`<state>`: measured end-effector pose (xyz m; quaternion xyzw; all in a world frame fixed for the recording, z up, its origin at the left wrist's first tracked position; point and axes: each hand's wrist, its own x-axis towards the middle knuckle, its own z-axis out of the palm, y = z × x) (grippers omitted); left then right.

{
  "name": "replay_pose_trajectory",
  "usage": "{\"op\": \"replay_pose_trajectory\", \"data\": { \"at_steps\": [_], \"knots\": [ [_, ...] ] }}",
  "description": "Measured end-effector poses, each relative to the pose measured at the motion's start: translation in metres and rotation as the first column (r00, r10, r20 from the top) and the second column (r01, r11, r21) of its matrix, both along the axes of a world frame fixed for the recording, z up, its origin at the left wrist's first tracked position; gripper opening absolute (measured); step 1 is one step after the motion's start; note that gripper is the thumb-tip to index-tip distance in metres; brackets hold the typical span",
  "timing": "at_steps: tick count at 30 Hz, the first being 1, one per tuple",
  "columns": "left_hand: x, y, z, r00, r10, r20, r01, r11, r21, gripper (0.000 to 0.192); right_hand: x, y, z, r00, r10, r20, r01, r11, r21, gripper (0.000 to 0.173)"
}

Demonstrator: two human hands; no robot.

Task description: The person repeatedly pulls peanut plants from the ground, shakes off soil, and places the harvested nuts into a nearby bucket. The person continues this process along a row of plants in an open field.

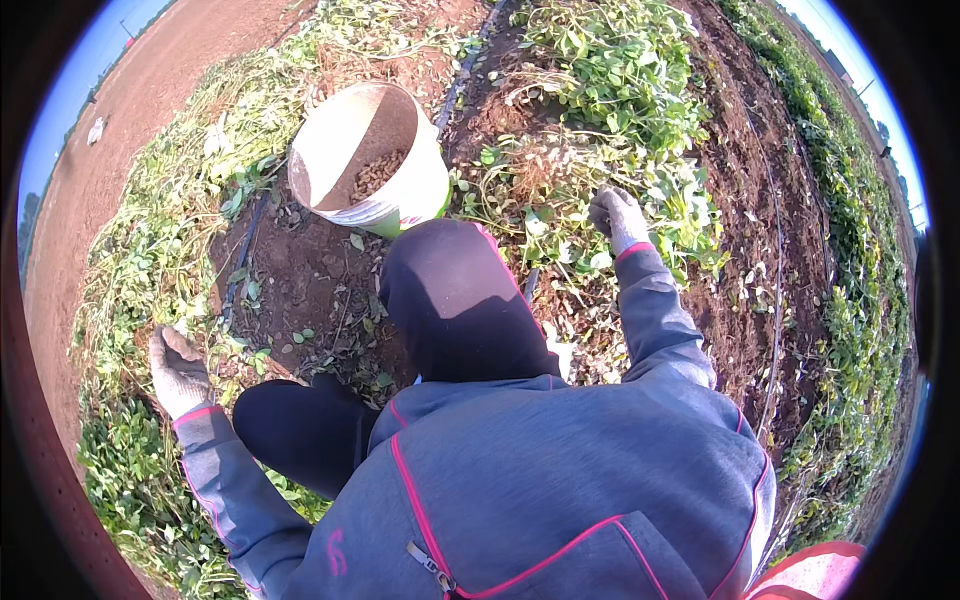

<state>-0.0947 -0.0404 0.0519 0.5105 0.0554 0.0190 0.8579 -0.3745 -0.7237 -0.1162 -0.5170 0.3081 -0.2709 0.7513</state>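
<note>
My left hand [180, 371], in a soiled knit glove, is held out at the left by a row of pulled peanut plants [161, 262]. Its fingers are loosely curled and apart, and nothing shows in them. My right hand [619, 217], gloved too, is curled at the edge of a heap of uprooted peanut plants [570, 161] with tan roots. Whether its fingers grip any stems is hidden. Beyond my knee, a white plastic bucket [420, 180] leans with its mouth towards me. Peanuts in their shells [379, 176] lie in its bottom.
My bent knee [465, 300] comes up close to the bucket. Dark drip hoses [244, 259] run along the soil. Bare furrows [739, 195] and a standing green row [847, 247] lie to the right. Brown open ground [142, 127] stretches at the far left.
</note>
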Motion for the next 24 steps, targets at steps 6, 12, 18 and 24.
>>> {"op": "replay_pose_trajectory", "data": {
  "at_steps": [6,12,18,24],
  "knots": [
    [0.049,-0.156,0.006,0.954,-0.292,-0.068,0.297,0.953,0.068,0.018,0.047,0.001,-0.021,0.863,-0.279,-0.421,-0.115,0.702,-0.703,0.058],
    [0.029,-0.281,-0.016,0.865,-0.484,-0.130,0.496,0.789,0.363,0.031,0.059,0.029,-0.070,0.241,0.044,-0.970,-0.823,0.538,-0.180,0.080],
    [0.062,-0.293,-0.101,0.728,-0.677,-0.108,0.464,0.370,0.805,0.062,0.065,-0.067,-0.004,0.455,0.056,-0.889,-0.699,0.642,-0.317,0.044],
    [0.061,-0.319,-0.109,0.617,-0.781,-0.094,0.137,-0.011,0.991,0.060,0.129,-0.135,-0.032,0.192,-0.437,-0.879,-0.838,0.393,-0.379,0.087]
  ]
}}
